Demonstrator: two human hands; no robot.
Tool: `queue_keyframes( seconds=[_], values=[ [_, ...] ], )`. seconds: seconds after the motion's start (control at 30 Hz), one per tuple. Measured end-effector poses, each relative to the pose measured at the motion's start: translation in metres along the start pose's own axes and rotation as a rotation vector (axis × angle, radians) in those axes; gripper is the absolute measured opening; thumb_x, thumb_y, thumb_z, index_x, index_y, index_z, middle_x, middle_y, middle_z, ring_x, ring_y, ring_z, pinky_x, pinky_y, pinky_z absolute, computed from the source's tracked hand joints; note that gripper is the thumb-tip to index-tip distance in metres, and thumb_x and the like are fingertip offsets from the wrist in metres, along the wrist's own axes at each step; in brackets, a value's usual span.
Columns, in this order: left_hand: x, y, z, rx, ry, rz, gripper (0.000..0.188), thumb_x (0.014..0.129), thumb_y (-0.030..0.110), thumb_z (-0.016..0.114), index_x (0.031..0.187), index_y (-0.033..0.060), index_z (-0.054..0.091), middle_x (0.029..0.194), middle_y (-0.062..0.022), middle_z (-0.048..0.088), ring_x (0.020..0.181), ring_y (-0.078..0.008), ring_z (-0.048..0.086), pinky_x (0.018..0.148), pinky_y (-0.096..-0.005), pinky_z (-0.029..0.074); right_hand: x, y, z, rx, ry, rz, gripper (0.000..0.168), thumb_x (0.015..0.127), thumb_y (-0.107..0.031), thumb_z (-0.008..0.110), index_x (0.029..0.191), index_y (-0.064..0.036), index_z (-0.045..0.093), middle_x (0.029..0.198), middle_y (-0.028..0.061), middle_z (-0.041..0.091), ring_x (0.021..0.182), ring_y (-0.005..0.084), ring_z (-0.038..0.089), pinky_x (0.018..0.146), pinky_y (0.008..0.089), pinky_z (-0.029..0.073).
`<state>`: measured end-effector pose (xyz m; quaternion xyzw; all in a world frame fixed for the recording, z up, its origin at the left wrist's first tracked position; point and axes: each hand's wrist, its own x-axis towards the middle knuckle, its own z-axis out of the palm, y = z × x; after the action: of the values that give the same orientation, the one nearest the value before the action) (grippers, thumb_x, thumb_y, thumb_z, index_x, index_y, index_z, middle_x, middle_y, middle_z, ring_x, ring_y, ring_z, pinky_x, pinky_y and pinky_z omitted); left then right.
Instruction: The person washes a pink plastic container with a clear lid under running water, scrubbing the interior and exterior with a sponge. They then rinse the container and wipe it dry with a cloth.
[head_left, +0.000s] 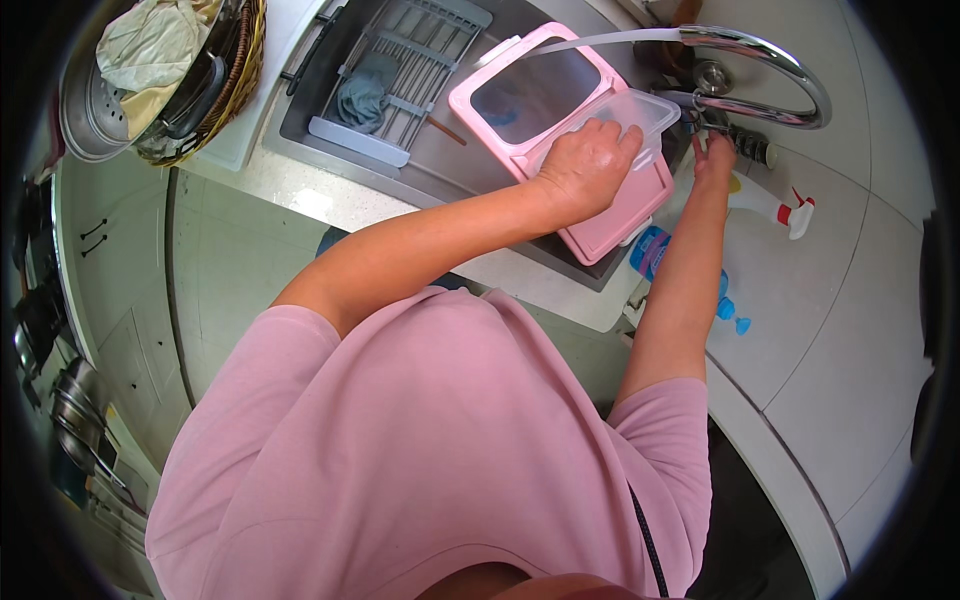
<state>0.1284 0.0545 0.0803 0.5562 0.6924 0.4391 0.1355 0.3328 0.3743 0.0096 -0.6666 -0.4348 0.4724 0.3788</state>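
A pink plastic box (517, 154) lies across the sink; a dark, shiny area shows within its frame. My left hand (592, 171) is closed at the edge of a clear plastic piece (649, 112), perhaps a flap or small container, above the box's pink panel (622, 214). From the curved chrome faucet (787, 64), a stream of water (600, 39) runs over the box's far side. My right hand (712, 156) reaches to the base of the faucet, by its handle. Its grip there is partly hidden.
A metal rack (420, 71) with a grey-blue cloth (364, 97) sits in the sink (480, 169). Right of the sink lie a blue bottle (649, 251) and a spray bottle (757, 201). A wicker basket (238, 82) with metal pots stands at the upper left.
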Motion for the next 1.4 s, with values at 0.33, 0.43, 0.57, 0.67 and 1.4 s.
queue_keyframes(
  seconds=[0.33, 0.43, 0.57, 0.67, 1.4],
  values=[
    [0.001, -0.002, -0.005, -0.039, -0.035, -0.039, 0.041, 0.074, 0.003, 0.061, 0.115, 0.0029, 0.057, 0.088, -0.0137, 0.06, 0.084, -0.0333, 0.062, 0.066, -0.0432, 0.055, -0.014, -0.015, 0.037, 0.092, 0.117, -0.057, 0.042, 0.086, 0.0, 0.061, 0.127, -0.003, 0.053, 0.125, 0.0132, 0.054, 0.115, 0.0243, 0.054, 0.081, 0.0446, 0.057],
    [0.002, -0.002, -0.008, -0.047, -0.055, -0.016, 0.036, 0.075, 0.004, 0.06, 0.11, 0.001, 0.056, 0.088, -0.0151, 0.06, 0.085, -0.0333, 0.062, 0.066, -0.0427, 0.055, -0.024, -0.016, 0.04, 0.055, -0.08, -0.353, 0.057, 0.085, -0.003, 0.065, 0.139, -0.003, 0.045, 0.136, 0.0143, 0.051, 0.124, 0.0239, 0.05, 0.09, 0.0406, 0.052],
    [0.002, -0.002, -0.007, -0.054, -0.078, -0.013, 0.042, 0.077, 0.003, 0.06, 0.118, 0.0023, 0.054, 0.089, -0.0146, 0.06, 0.085, -0.036, 0.061, 0.07, -0.0455, 0.055, -0.063, -0.036, 0.034, -0.444, 0.0, -0.725, 0.074, 0.084, -0.012, 0.071, 0.149, -0.004, 0.035, 0.143, 0.0158, 0.048, 0.127, 0.0264, 0.049, 0.102, 0.0364, 0.042],
    [0.004, -0.006, -0.009, -0.065, -0.106, -0.018, 0.044, 0.078, 0.005, 0.06, 0.121, 0.0029, 0.052, 0.091, -0.0161, 0.061, 0.088, -0.0379, 0.061, 0.073, -0.0475, 0.054, -0.122, -0.028, 0.016, -0.388, 0.032, -0.708, 0.077, 0.084, -0.023, 0.072, 0.15, -0.006, 0.035, 0.145, 0.0182, 0.047, 0.128, 0.029, 0.05, 0.106, 0.0368, 0.039],
    [0.039, -0.169, -0.043, -0.944, -0.619, -0.761, 0.043, 0.077, 0.03, 0.08, 0.109, 0.0023, 0.071, 0.141, -0.0188, 0.047, 0.133, -0.0227, 0.043, 0.098, -0.0342, 0.045, -0.229, 0.137, -0.062, 0.158, 0.061, 0.01, 0.052, 0.089, -0.032, 0.073, 0.123, 0.003, 0.056, 0.114, 0.0133, 0.064, 0.101, 0.0204, 0.063, 0.09, 0.0341, 0.051]
  ],
)
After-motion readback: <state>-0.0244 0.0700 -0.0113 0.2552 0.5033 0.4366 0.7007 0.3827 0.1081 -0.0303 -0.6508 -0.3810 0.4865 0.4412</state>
